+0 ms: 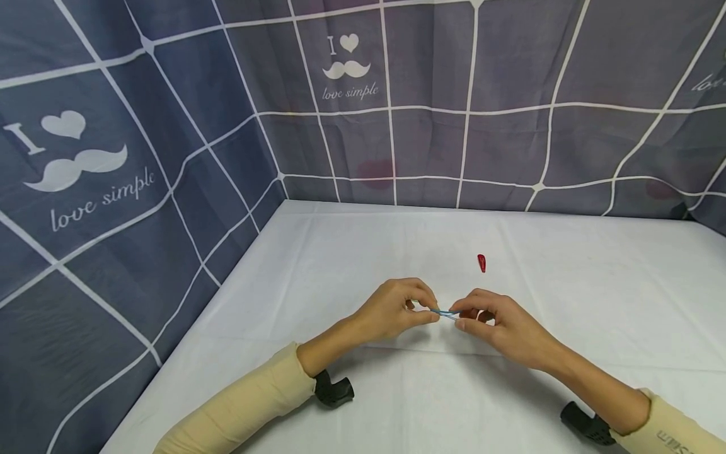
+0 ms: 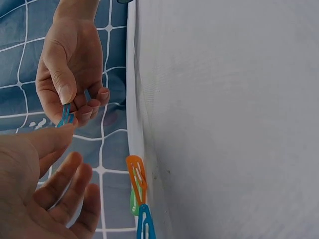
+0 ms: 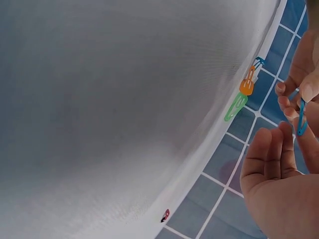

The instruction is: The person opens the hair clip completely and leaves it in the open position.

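Observation:
A blue snap hair clip (image 1: 445, 313) is stretched between both hands above the white tabletop. My left hand (image 1: 393, 307) pinches its left end between thumb and fingertips, and my right hand (image 1: 501, 321) pinches the right end the same way. Another bit of blue (image 2: 87, 94) shows among the right hand's fingers in the left wrist view; whether it belongs to a second clip I cannot tell. Close together lie an orange clip (image 3: 247, 82), a green clip (image 3: 236, 107) and a blue clip (image 3: 258, 62). In the head view these three do not show.
A red hair clip (image 1: 482, 263) lies on the white-covered table (image 1: 612, 284), beyond the right hand. Dark grid-patterned curtains (image 1: 425, 145) stand along the table's back and left sides. Black wrist cameras (image 1: 334, 391) hang below both forearms.

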Demonstrator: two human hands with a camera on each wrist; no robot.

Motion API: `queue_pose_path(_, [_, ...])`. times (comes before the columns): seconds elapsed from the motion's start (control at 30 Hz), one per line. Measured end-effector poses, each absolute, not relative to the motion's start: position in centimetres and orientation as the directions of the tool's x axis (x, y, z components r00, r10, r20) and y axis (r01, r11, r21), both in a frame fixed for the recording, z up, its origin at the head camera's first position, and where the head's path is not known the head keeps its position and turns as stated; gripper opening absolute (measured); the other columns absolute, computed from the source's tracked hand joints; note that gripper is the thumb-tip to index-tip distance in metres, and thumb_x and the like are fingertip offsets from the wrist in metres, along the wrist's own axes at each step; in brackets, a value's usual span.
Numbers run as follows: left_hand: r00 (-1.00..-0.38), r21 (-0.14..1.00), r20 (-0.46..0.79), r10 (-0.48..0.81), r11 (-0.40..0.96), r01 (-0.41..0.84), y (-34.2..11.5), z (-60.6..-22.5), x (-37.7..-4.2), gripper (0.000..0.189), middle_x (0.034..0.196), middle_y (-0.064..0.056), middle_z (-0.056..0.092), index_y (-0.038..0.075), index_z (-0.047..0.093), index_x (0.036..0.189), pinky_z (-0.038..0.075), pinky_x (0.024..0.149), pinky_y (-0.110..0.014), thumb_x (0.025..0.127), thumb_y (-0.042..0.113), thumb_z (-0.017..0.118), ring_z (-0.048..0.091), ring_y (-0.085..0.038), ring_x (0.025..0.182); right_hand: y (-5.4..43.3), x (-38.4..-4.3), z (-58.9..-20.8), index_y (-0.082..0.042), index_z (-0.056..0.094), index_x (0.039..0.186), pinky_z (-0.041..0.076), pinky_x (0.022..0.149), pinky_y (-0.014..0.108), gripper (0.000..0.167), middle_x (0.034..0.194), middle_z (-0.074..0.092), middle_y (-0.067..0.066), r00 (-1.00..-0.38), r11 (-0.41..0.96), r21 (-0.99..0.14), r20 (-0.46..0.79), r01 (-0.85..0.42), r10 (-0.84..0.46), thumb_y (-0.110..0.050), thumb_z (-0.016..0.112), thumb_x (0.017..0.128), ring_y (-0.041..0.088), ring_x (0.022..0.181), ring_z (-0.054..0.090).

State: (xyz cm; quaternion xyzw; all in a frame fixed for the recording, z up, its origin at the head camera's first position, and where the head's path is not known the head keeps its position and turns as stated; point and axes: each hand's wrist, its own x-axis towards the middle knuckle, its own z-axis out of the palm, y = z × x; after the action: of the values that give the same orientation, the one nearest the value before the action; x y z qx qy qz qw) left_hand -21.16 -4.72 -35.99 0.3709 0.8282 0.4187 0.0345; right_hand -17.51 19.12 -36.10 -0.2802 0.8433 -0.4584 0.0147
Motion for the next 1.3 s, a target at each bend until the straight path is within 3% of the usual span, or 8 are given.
queue_pose_path(0.37, [-0.734, 0.711, 0.229, 0.640, 0.405, 0.575, -4.6, -36.1, -21.3, 0.006, 0.093, 0.014, 0.065, 0.015, 0.077, 0.087, 0.050, 0.080, -0.027, 0.087, 0.010, 0.076, 0.062, -0.013, 0.092, 18.9, -17.7, -36.3, -0.009, 0.070, 0.111, 0.049, 0.074, 0.027, 0.019, 0.090, 0.062, -0.005, -0.856, 0.461, -0.765, 0.222, -0.449, -0.466, -0.011, 0.070, 0.092, 0.013, 0.084, 0.058])
queue_pose_path(0.63, [-0.735, 0.670, 0.215, 0.643, 0.451, 0.590, -4.2, -36.0, -21.9, 0.004, 0.091, 0.015, 0.066, 0.014, 0.079, 0.091, 0.049, 0.083, -0.027, 0.088, 0.014, 0.076, 0.061, -0.008, 0.091, 18.9, -18.0, -36.1, -0.010, 0.070, 0.102, 0.049, 0.073, 0.027, 0.014, 0.091, 0.062, -0.005, -0.878, 0.510, -0.741, 0.228, -0.437, -0.421, -0.009, 0.073, 0.089, 0.013, 0.083, 0.056])
queue_pose_path(1.07, [-0.811, 0.624, 0.111, 0.574, 0.595, 0.506, -2.6, -36.0, -24.3, 0.011, 0.100, 0.012, 0.069, 0.014, 0.079, 0.098, 0.044, 0.085, -0.021, 0.088, 0.019, 0.076, 0.060, -0.007, 0.102, 19.7, -21.1, -36.0, -0.006, 0.072, 0.103, 0.049, 0.072, 0.031, 0.015, 0.088, 0.063, -0.002, -0.900, 0.614, -0.676, 0.181, -0.407, -0.398, -0.005, 0.070, 0.088, 0.017, 0.082, 0.058])
queue_pose_path(1.3, [-0.814, 0.619, 0.073, 0.577, 0.613, 0.490, -1.8, -36.6, -24.9, 0.012, 0.105, 0.005, 0.070, 0.012, 0.079, 0.099, 0.045, 0.076, -0.019, 0.089, 0.016, 0.076, 0.060, -0.007, 0.092, 20.1, -21.6, -36.1, -0.003, 0.072, 0.105, 0.047, 0.066, 0.031, 0.017, 0.084, 0.062, -0.002, -0.899, 0.620, -0.676, 0.155, -0.399, -0.409, -0.007, 0.071, 0.089, 0.017, 0.077, 0.056])
